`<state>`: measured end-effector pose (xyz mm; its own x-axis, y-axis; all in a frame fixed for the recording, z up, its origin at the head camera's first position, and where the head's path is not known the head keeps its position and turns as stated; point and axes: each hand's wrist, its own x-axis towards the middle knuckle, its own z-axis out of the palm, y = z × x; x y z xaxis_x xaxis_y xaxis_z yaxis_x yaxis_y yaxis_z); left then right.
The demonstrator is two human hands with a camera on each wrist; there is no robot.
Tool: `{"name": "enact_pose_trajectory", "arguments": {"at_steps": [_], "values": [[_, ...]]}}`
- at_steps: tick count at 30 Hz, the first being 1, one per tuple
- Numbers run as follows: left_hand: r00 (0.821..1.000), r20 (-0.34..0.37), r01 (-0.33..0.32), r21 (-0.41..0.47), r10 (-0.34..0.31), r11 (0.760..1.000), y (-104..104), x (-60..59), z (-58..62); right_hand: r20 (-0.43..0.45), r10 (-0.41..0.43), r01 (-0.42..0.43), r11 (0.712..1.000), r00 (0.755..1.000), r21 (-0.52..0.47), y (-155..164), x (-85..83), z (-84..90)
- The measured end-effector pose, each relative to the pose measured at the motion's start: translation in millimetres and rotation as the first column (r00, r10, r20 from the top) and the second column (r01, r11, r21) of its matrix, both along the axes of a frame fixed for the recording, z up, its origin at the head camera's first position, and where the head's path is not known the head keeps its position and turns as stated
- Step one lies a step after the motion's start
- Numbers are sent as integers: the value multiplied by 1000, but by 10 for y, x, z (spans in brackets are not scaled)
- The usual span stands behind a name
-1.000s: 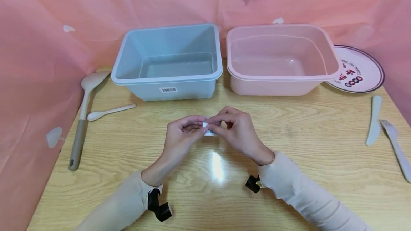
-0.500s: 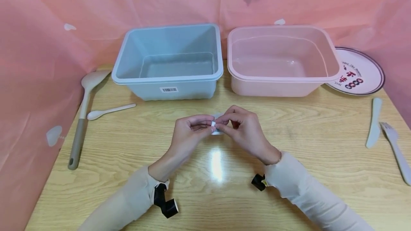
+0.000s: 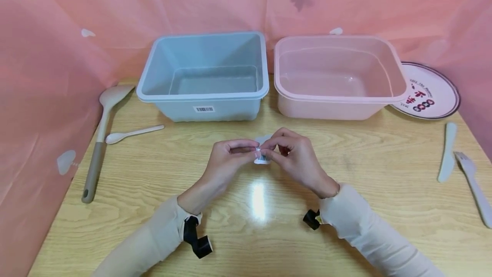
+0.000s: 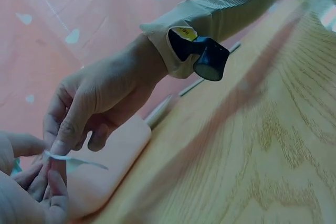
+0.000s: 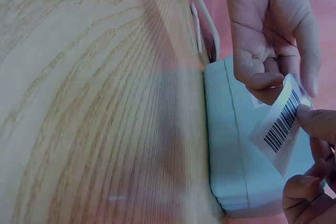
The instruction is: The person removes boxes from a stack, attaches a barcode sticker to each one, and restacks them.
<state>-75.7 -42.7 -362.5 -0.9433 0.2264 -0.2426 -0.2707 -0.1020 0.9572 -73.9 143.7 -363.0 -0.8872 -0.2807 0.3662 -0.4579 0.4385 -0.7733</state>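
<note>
A small white barcode label (image 3: 262,156) is held just above the middle of the wooden table (image 3: 384,208). My left hand (image 3: 249,148) pinches its left edge with thumb and fingertip. My right hand (image 3: 272,151) pinches the other edge, so the fingertips of both hands meet at the label. In the right wrist view the barcode label (image 5: 281,125) hangs between my left hand (image 5: 273,35) above and my right hand (image 5: 310,129) below. The left wrist view shows the label (image 4: 73,159) edge-on under my right hand (image 4: 58,145). Both arms wear light sleeves.
An empty blue tub (image 3: 201,95) and an empty pink tub (image 3: 338,98) stand side by side behind the hands. At the left lie a large spoon (image 3: 101,131) and a small white spoon (image 3: 132,134). A plate (image 3: 430,91), knife (image 3: 447,151) and fork (image 3: 474,187) lie right. Pink sheeting surrounds the table.
Both hands have drifted slightly to the right while still pinching the label. Nothing else on the table has moved.
</note>
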Motion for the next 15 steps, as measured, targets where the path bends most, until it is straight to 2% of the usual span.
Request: {"name": "enact_pose_trajectory", "arguments": {"at_steps": [5, 10, 15], "values": [[998, 57, -13, 50, 10, 999, -5, -11, -46, 0, 12, -12, 1000, 1000, 24, -1, 21, -12], [998, 63, -14, 94, 8, 995, -14, -34, -55, -37, 51, -48, 996, 998, 71, 8, 24, 6], [998, 64, -11, 94, 5, 995, -32, -55, -64, -65, 77, -70, 992, 995, 104, 32, 55, 23]]}}
